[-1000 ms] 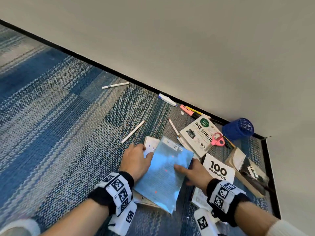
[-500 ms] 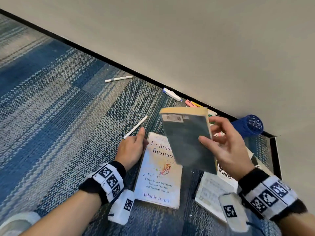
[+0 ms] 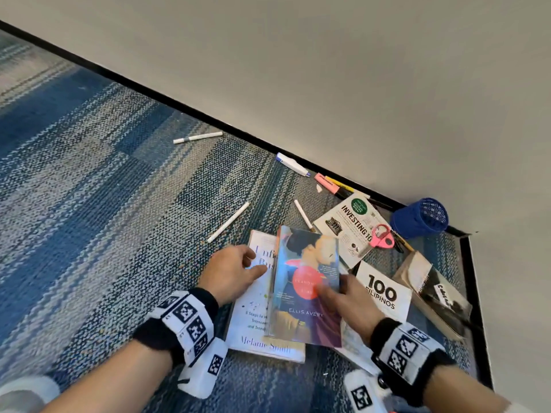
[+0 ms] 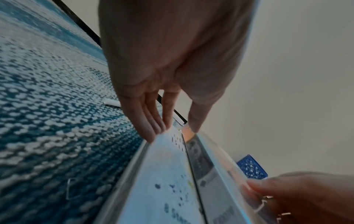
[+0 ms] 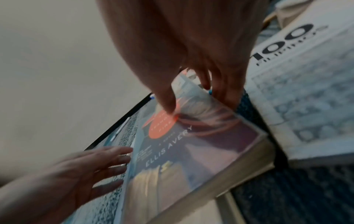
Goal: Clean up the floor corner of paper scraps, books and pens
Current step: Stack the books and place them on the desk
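Note:
A paperback marked Ellis Avery (image 3: 307, 311) lies face up on a white book by Melanie Smith (image 3: 253, 326), on the blue carpet near the corner. My right hand (image 3: 337, 289) grips the paperback's right edge. In the right wrist view its thumb (image 5: 166, 104) presses the cover (image 5: 182, 151) and its fingers (image 5: 222, 92) curl at the edge. My left hand (image 3: 253, 263) rests flat on the white book beside the paperback's spine. Its straight fingers (image 4: 151, 128) touch the white cover (image 4: 164, 174).
A "100 Filipinos" book (image 3: 384, 290), an "Investing 101" book (image 3: 348, 225) with pink scissors (image 3: 381, 237) and a dark book (image 3: 432, 293) lie to the right. A blue mesh cup (image 3: 420, 217) lies tipped in the corner. White pens (image 3: 228, 222), highlighters (image 3: 328, 182) and a paper scrap (image 3: 319, 188) are scattered along the black baseboard (image 3: 179, 105).
My right hand lifted the paperback from back-cover-up, turned it over and set it down face up on the white book. My left hand stayed on the white book.

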